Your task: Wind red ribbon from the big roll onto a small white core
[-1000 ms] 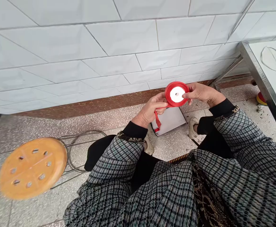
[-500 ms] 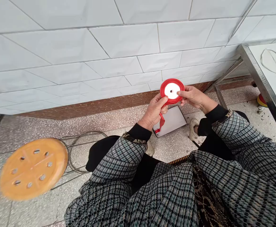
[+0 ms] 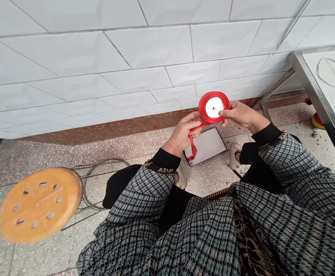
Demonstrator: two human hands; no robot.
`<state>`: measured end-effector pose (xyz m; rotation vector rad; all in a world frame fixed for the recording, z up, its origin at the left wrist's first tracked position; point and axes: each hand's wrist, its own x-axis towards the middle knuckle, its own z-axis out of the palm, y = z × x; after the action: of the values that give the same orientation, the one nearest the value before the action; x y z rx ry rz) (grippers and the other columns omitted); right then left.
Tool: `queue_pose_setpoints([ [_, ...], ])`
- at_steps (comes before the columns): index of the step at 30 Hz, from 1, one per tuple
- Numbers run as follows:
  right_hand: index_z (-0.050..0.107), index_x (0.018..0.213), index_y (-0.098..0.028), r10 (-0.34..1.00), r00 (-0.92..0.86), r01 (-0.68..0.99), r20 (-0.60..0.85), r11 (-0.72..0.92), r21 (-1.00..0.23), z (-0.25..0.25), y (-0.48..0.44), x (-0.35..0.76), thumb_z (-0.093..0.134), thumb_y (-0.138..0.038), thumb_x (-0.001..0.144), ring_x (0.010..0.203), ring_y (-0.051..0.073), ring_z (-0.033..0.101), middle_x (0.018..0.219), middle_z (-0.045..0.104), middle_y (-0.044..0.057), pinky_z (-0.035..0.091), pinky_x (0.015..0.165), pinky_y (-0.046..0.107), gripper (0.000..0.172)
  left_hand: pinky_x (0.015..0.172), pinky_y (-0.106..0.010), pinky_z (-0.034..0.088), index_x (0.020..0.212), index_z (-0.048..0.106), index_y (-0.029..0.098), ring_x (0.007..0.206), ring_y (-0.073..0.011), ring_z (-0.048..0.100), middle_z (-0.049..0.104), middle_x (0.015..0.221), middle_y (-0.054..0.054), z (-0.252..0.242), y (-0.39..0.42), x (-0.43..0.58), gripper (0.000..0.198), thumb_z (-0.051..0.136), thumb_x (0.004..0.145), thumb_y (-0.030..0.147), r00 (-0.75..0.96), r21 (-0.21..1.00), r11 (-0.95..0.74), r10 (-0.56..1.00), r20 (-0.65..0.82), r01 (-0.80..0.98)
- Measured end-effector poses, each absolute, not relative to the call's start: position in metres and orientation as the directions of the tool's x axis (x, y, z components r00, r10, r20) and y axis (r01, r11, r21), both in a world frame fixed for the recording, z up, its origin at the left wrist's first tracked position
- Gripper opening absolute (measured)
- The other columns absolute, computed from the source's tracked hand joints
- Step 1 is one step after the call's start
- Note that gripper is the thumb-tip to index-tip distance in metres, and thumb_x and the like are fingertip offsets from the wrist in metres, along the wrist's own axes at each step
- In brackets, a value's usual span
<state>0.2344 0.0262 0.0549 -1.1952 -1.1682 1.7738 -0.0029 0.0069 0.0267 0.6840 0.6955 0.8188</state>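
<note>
Ribbon spool (image 3: 214, 107), red, white face, sits at 12 o'clock, any print too small to read. Right hand (image 3: 241, 115) pinches its rim; left hand (image 3: 181, 135) pinches the loose tail (image 3: 191, 145) at spool's 7 o'clock.

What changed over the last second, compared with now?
The spool rose slightly in the right hand; the left hand, pinching the ribbon, drew back a little, baring a short stretch between them. Both grips, the box on the floor and the stool stayed as they were.
</note>
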Motion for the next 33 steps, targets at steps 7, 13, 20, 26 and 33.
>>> queue_pose_setpoints([
  [7, 0.078, 0.089, -0.016, 0.833, -0.426, 0.183, -0.353, -0.303, -0.935, 0.07, 0.025, 0.243, 0.086, -0.016, 0.073, 0.053, 0.013, 0.065, 0.073, 0.074, 0.004, 0.062, 0.051, 0.027, 0.017, 0.044, -0.023, 0.012, 0.114, 0.067, 0.019, 0.046, -0.0017, 0.021, 0.052, 0.068, 0.005, 0.034, 0.007, -0.008, 0.047, 0.08, 0.07, 0.019, 0.591, 0.805, 0.506, 0.766, -0.254, -0.311],
  [13, 0.08, 0.092, -0.018, 0.786, -0.481, 0.282, -0.389, -0.281, -0.917, 0.072, 0.028, 0.244, 0.089, -0.016, 0.07, 0.051, 0.013, 0.066, 0.072, 0.075, 0.003, 0.061, 0.048, 0.026, 0.024, 0.043, -0.023, 0.01, 0.114, 0.07, 0.017, 0.046, -0.0025, 0.022, 0.039, 0.061, 0.006, 0.032, 0.006, -0.004, 0.049, 0.087, 0.075, 0.041, 0.592, 0.871, 0.461, 0.754, -0.285, -0.167],
  [20, 0.08, 0.09, -0.017, 0.749, -0.527, 0.22, -0.403, -0.338, -0.915, 0.072, 0.029, 0.246, 0.091, -0.022, 0.068, 0.054, 0.015, 0.069, 0.077, 0.077, 0.005, 0.064, 0.051, 0.028, 0.026, 0.042, -0.021, 0.013, 0.103, 0.072, 0.015, 0.046, -0.0019, 0.026, 0.047, 0.063, 0.003, 0.028, 0.008, -0.005, 0.04, 0.087, 0.076, 0.039, 0.587, 0.915, 0.372, 0.78, -0.218, -0.155],
  [26, 0.079, 0.095, -0.015, 0.687, -0.607, 0.155, -0.4, -0.391, -0.907, 0.074, 0.028, 0.249, 0.094, -0.028, 0.067, 0.055, 0.013, 0.069, 0.076, 0.077, 0.003, 0.065, 0.055, 0.026, 0.034, 0.042, -0.022, 0.018, 0.098, 0.071, 0.015, 0.045, -0.0033, 0.029, 0.043, 0.057, 0.005, 0.029, 0.008, -0.006, 0.036, 0.084, 0.077, 0.041, 0.608, 0.938, 0.32, 0.774, -0.177, -0.134],
  [33, 0.075, 0.094, -0.013, 0.794, -0.432, -0.035, -0.428, -0.489, -0.872, 0.06, 0.026, 0.236, 0.094, -0.027, 0.07, 0.055, 0.011, 0.066, 0.073, 0.073, 0.003, 0.064, 0.054, 0.024, 0.034, 0.043, -0.024, 0.015, 0.097, 0.065, 0.019, 0.043, -0.0031, 0.022, 0.037, 0.056, 0.01, 0.031, 0.006, 0.001, 0.034, 0.083, 0.076, 0.039, 0.472, 0.899, 0.343, 0.862, -0.185, -0.272],
])
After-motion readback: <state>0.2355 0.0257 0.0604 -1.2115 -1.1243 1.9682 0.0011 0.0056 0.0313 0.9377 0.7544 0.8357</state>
